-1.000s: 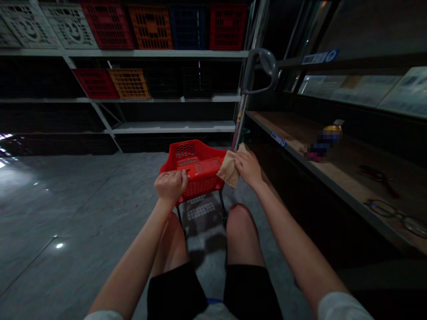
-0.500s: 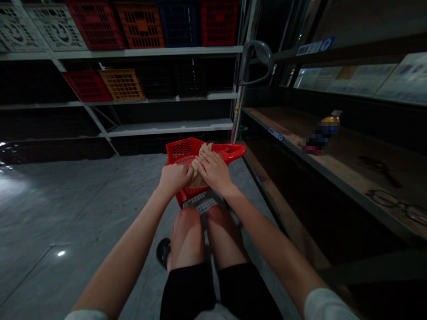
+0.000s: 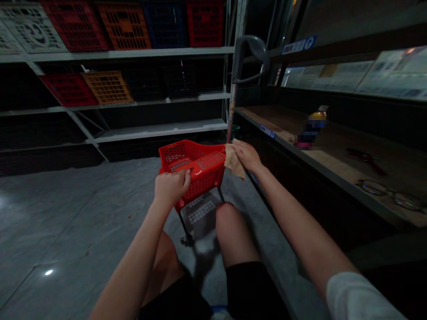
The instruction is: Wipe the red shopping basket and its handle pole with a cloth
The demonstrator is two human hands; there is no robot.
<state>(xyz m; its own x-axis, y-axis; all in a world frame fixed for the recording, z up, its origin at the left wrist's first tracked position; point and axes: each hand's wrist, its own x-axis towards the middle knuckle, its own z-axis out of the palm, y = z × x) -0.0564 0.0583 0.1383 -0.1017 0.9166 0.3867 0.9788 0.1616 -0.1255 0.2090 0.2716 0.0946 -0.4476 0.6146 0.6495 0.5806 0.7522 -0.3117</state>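
Crates [image 3: 124,26] stand toward eleven o'clock while your left hand [image 3: 171,186] grips the red cart [image 3: 205,182] at twelve, your right hand [image 3: 247,156] grasping cloth [image 3: 234,162] by its three-o'clock end, where lopsided pressure could roll it.

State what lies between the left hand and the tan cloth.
In the head view, the glossy panel of the red plastic cart lies between the left hand and the tan cloth.

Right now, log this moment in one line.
left hand: gripping red cart | right hand: holding tan cloth at cart's right end | eyeglasses: on shelf
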